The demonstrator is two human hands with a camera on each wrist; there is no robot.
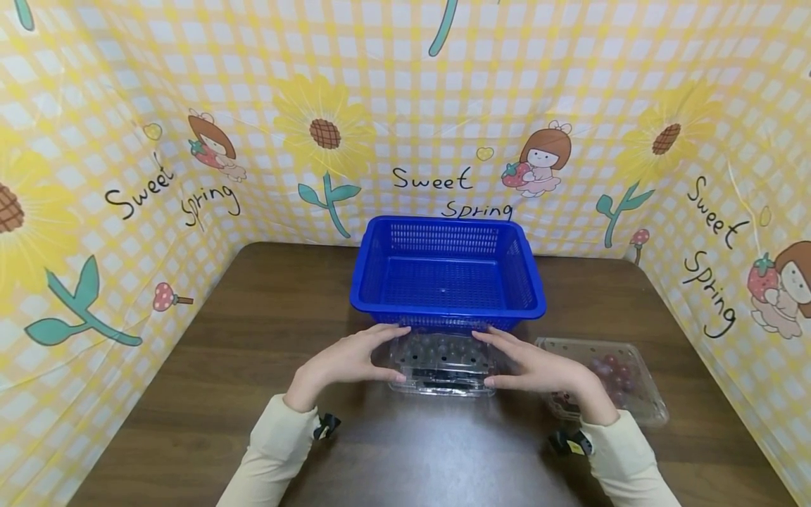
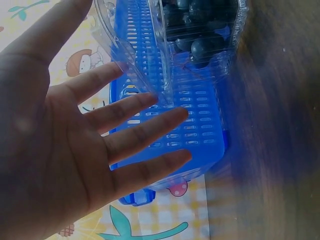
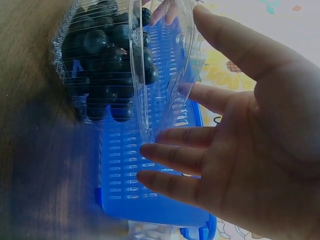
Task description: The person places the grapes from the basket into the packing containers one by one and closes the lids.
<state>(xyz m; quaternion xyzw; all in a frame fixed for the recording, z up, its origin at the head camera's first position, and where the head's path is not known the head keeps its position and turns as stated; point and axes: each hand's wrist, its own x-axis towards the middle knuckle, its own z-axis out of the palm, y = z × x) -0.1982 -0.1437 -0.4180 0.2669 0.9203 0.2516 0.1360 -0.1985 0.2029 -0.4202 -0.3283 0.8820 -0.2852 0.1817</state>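
Note:
A clear plastic clamshell box (image 1: 437, 386) with dark round fruit, likely black grapes (image 3: 100, 60), sits in the middle of the table. Both wrist views show its lid (image 2: 120, 42) standing at an angle from the base, partly raised. At the left side of the box is my left hand (image 1: 345, 360), fingers straight and spread, fingertips at the lid's edge. My right hand (image 1: 538, 366) mirrors it on the right side, its straight fingers and thumb by the lid. Neither palm wraps around anything.
Right behind the box stands a blue plastic basket (image 1: 443, 311) with slotted walls. A second clear box (image 1: 643, 394) holding reddish grapes (image 1: 613, 374) lies to the right, beyond my right wrist. A patterned yellow cloth (image 1: 405, 127) walls in the brown table (image 1: 266, 303).

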